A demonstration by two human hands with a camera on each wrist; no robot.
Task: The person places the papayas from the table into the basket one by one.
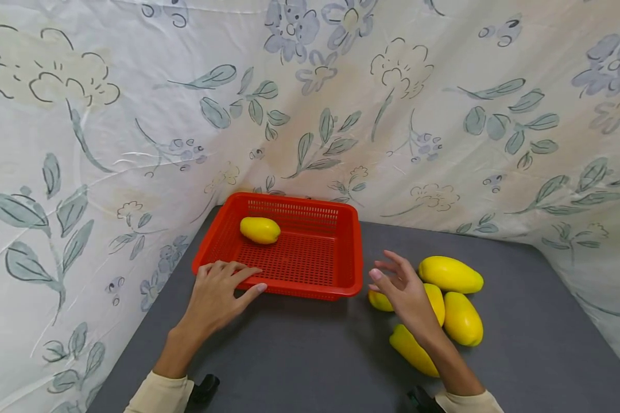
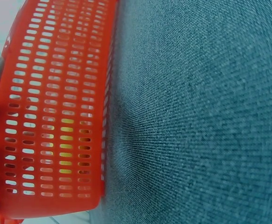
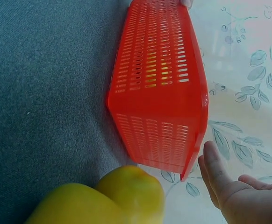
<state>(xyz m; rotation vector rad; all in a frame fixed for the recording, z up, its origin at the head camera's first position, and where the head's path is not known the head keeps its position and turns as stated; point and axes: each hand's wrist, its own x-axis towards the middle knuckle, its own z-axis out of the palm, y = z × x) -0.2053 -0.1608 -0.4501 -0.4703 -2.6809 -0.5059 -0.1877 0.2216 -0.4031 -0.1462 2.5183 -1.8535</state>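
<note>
Left hand (image 1: 218,297): relaxed fingers rested over red basket (image 1: 302,252)
Right hand (image 1: 407,293): released fingers hovered near yellow fruits (image 1: 462,319)
Red basket: held one fruit (image 1: 260,230) beyond left fingertips

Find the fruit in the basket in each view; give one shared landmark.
Head: fruit left of centre, inside the basket.
Left wrist: lower left, yellow showing through slots.
Right wrist: upper middle, again through slots; the loose fruits at the bottom are others.
Landmark: the red basket, in all three.
</note>
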